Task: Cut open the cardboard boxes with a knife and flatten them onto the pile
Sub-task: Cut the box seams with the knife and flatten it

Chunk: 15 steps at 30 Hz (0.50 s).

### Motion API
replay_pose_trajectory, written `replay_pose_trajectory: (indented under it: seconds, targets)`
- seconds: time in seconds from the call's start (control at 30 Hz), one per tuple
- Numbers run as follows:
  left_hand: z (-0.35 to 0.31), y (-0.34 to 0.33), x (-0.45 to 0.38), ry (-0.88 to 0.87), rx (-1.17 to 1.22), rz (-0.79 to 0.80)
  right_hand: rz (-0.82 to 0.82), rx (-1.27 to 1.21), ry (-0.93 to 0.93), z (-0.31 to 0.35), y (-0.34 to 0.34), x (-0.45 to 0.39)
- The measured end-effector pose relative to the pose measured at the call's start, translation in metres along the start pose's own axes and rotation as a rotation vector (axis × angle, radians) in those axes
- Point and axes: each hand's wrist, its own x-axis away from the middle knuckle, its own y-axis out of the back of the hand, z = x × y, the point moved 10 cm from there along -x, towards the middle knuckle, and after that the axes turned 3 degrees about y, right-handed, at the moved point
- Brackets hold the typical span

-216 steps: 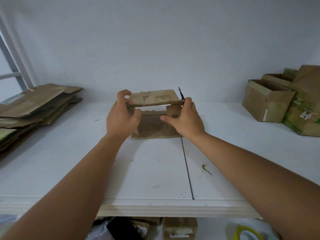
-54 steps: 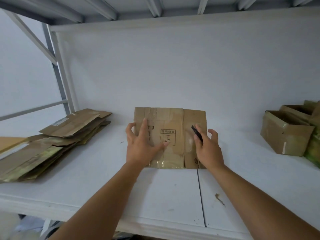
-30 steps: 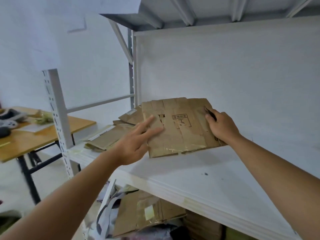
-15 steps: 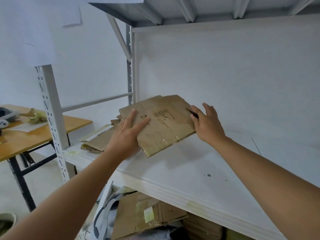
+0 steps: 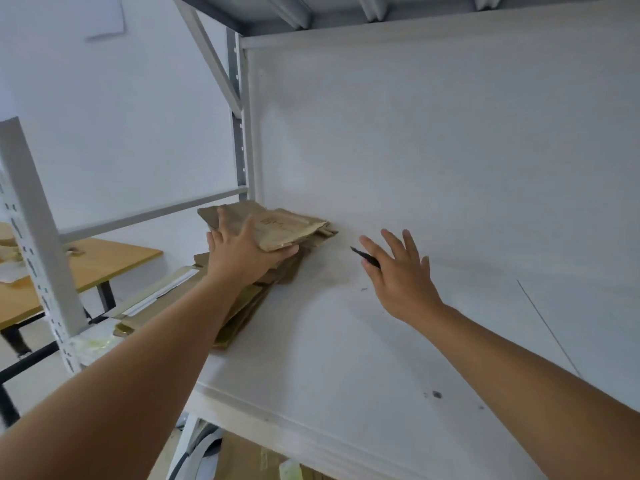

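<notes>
left hand (image 5: 242,254) on flattened box (image 5: 277,226), right hand (image 5: 398,271) splayed

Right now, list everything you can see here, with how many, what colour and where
flattened box: one, brown, top of the pile, under the left hand
pile of flattened cardboard: one stack, brown, left end of the shelf
shelf: one, white board on a grey metal frame
knife: one, black, in the right hand, tip pointing toward the pile
wooden table: one, tan top, black legs, left beyond the shelf frame
cardboard below the shelf: brown, count unclear
left hand: presses on the flattened box
right hand: fingers spread, above the bare shelf
</notes>
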Motion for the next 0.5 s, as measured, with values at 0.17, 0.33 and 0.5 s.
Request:
replay_pose_trajectory:
  seconds: [0.17,0.33,0.5]
  targets:
    - [0.018,-0.047,-0.02,0.108,-0.111,0.211,0.087,-0.005,0.039,0.005,-0.03,-0.001]
    - [0.037,-0.075,-0.025,0.204,-0.358,0.387,0.13,0.03,0.062,0.01,-0.048,0.001]
    - [0.028,-0.074,-0.035,0.154,-0.451,0.403,0.158,0.058,0.075,0.012,-0.058,0.003]
